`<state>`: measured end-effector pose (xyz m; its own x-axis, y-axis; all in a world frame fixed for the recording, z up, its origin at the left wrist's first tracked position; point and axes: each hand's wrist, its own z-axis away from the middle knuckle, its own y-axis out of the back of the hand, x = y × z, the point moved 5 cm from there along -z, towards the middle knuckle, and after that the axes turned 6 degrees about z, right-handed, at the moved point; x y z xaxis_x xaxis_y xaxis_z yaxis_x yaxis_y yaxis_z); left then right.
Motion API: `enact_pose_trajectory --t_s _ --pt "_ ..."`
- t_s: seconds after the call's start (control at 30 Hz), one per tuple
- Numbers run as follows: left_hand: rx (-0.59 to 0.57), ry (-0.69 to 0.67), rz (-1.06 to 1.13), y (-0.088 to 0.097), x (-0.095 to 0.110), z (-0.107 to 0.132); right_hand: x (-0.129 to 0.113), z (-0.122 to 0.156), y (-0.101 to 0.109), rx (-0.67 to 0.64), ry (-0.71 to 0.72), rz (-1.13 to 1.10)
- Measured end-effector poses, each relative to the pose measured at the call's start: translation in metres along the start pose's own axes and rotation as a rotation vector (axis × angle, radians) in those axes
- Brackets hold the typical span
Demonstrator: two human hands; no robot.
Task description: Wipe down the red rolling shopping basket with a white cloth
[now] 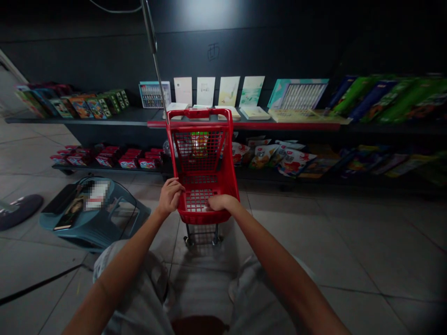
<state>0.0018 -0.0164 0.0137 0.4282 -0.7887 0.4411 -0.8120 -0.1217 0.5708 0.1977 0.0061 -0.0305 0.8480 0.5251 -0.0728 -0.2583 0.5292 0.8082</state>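
A small red plastic shopping cart (234, 186) stands in front of me, its handle at the far side and its basket open upward. My left hand (170, 195) is at the basket's left rim, its fingers curled over the edge. Across the near right rim, my right hand (221, 202) reaches down inside the basket. Its fingers are bent together near the basket floor, with a small whitish bit at their tips that is too small to name. Inside the far end of the cart, a green and orange packet (199, 144) shows around the lattice panel.
Behind the cart runs a dark shelf (129, 117) with books, boxed pen sets and bagged snacks. Red boxes (129, 158) and snack bags (295, 160) fill the lower level. To the left is a blue-grey stool (118, 204) with flat items on top. A thin metal pole (156, 60) rises beside the cart handle.
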Motion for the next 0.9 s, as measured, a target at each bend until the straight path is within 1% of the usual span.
enact_pose_trajectory --t_s 0.03,0.07,0.13,0.17,0.2,0.23,0.3,0.33,0.37,0.4,0.43,0.47,0.53,0.57,0.63,0.67,0.7,0.77,0.83,0.9 --pt "0.004 0.002 0.005 0.001 -0.001 0.000 -0.006 -0.001 0.004 0.025 0.080 -0.031" --pt "0.007 0.006 0.010 0.001 -0.003 0.000 -0.013 -0.002 0.009 0.077 0.171 -0.084" --pt "-0.002 0.019 0.015 0.002 -0.005 -0.001 -0.025 -0.003 0.023 0.227 0.345 -0.243" --pt "-0.013 0.030 0.013 0.002 -0.006 -0.001 -0.029 -0.002 0.028 0.296 0.407 -0.325" --pt "-0.029 0.042 0.009 0.002 -0.007 -0.002 -0.031 -0.002 0.032 0.340 0.440 -0.388" --pt "-0.045 0.055 0.003 0.003 -0.007 -0.003 -0.033 -0.002 0.032 0.355 0.443 -0.420" --pt "-0.083 0.082 -0.015 0.002 -0.005 -0.005 -0.033 0.001 0.031 0.407 0.407 -0.421" --pt "-0.102 0.096 -0.021 0.002 -0.003 -0.006 -0.033 0.005 0.031 0.488 0.377 -0.401" --pt "-0.115 0.113 -0.022 0.002 0.000 -0.008 -0.032 0.011 0.033 0.606 0.353 -0.364" --pt "-0.114 0.132 -0.017 0.002 0.004 -0.009 -0.034 0.020 0.035 0.747 0.346 -0.308" --pt "-0.104 0.158 0.000 0.003 0.008 -0.010 -0.037 0.030 0.037 0.894 0.368 -0.231" --pt "-0.078 0.191 0.031 0.004 0.014 -0.011 -0.043 0.042 0.039 1.028 0.420 -0.139" --pt "-0.010 0.264 0.126 0.007 0.028 -0.013 -0.056 0.064 0.040 1.232 0.561 0.037" --pt "0.033 0.294 0.181 0.010 0.036 -0.014 -0.062 0.075 0.041 1.314 0.619 0.104" --pt "0.101 0.283 0.239 0.015 0.055 -0.018 -0.068 0.094 0.043 1.453 0.671 0.192" --pt "0.125 0.250 0.247 0.018 0.064 -0.020 -0.070 0.101 0.044 1.500 0.679 0.220" --pt "0.126 0.214 0.250 0.020 0.071 -0.023 -0.071 0.107 0.045 1.531 0.681 0.240" --pt "0.111 0.176 0.264 0.020 0.080 -0.027 -0.071 0.113 0.046 1.553 0.678 0.256" --pt "0.110 0.196 0.309 0.017 0.079 -0.030 -0.070 0.112 0.045 1.538 0.668 0.263" --pt "0.120 0.271 0.385 0.012 0.073 -0.030 -0.069 0.109 0.043 1.512 0.660 0.276"
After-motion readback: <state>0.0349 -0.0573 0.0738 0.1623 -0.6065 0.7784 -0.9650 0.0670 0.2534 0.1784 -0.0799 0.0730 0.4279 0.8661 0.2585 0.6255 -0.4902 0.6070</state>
